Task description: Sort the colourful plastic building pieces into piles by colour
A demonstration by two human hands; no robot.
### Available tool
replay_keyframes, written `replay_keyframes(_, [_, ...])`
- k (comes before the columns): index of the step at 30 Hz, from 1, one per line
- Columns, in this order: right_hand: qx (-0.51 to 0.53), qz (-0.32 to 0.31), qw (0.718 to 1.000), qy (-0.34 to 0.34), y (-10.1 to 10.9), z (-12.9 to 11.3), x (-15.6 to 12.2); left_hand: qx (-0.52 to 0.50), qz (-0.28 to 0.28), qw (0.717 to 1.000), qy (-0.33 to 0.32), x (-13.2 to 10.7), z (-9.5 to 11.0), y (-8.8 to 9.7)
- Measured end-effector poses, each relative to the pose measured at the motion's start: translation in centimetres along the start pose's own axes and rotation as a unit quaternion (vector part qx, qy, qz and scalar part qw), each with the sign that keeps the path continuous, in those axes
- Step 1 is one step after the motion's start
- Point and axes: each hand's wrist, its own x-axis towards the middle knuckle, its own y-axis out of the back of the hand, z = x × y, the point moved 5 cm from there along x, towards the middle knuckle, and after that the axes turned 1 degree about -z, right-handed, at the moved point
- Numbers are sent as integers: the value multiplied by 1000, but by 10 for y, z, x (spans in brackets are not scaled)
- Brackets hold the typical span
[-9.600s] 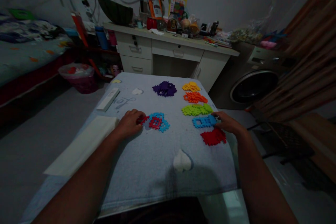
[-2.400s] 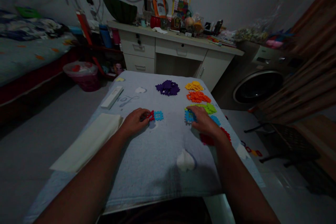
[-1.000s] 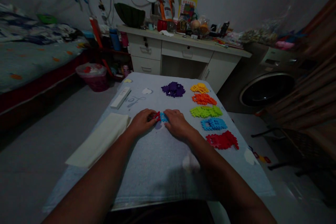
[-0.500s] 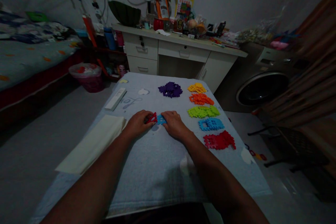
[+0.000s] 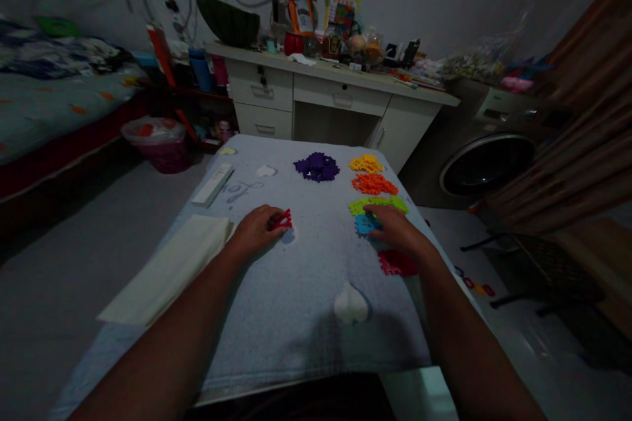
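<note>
A blue-grey towel (image 5: pixel 306 289) covers the table. My left hand (image 5: pixel 257 230) rests on it with fingers curled around a red interlocking piece (image 5: pixel 282 219). My right hand (image 5: pixel 395 227) lies palm down over the blue pile (image 5: pixel 364 225), fingers closed over it; whether it holds a piece is hidden. Along the right side sit sorted piles: purple (image 5: pixel 316 166), yellow (image 5: pixel 366 163), orange (image 5: pixel 374 183), green (image 5: pixel 378 204) and red (image 5: pixel 395 263), the last partly under my forearm.
A folded white cloth (image 5: pixel 165 270) and a white box (image 5: pixel 213 184) lie at the towel's left. A white patch (image 5: pixel 350 304) is near the front. A cluttered desk (image 5: pixel 336 79), a washing machine (image 5: pixel 486 158), a bed (image 5: pixel 54 105) and a bin (image 5: pixel 155 141) surround the table.
My right hand has left the centre, where it met the left hand at a red and blue piece, and moved right onto the blue pile. Only the red piece stays at my left hand.
</note>
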Motion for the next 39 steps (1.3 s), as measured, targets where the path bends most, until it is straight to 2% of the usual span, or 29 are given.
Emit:
replay_keyframes(2, [-21,-13,999,-20,0,10,-8,3,0,1000,-4,1,-1,-1])
replay_keyframes(5, [-38,-33,998,-26,-4,12,-13,9,0,1000,-5,1,-1,0])
replay_keyframes(13, [-64,-30,997,-40,-12,10,-13,10,-2,1000,-9,0,-2,0])
replay_keyframes(19, [-82,-15,995,-47,-6,7,-17,2,3,1000,-9,0,-1,1])
replay_keyframes(22, [-77,-3,997,-27,0,-11,-10,-30,18,999,-4,-1,-1,4])
replay_keyframes(25, [-54,-4,998,19,-4,-45,2,-56,50,997,11,-1,-3,7])
replay_keyframes(29, [-19,-27,993,115,-30,-105,20,-72,95,993,27,-1,-8,9])
replay_keyframes(32, [15,2,986,165,-54,-141,29,-85,114,990,25,-1,-11,11])
replay_keyframes(35, [44,24,983,174,-75,-154,36,-91,128,987,30,-1,-13,13])
replay_keyframes(39, [56,11,983,176,-87,-153,42,-88,138,986,40,-2,-13,14])
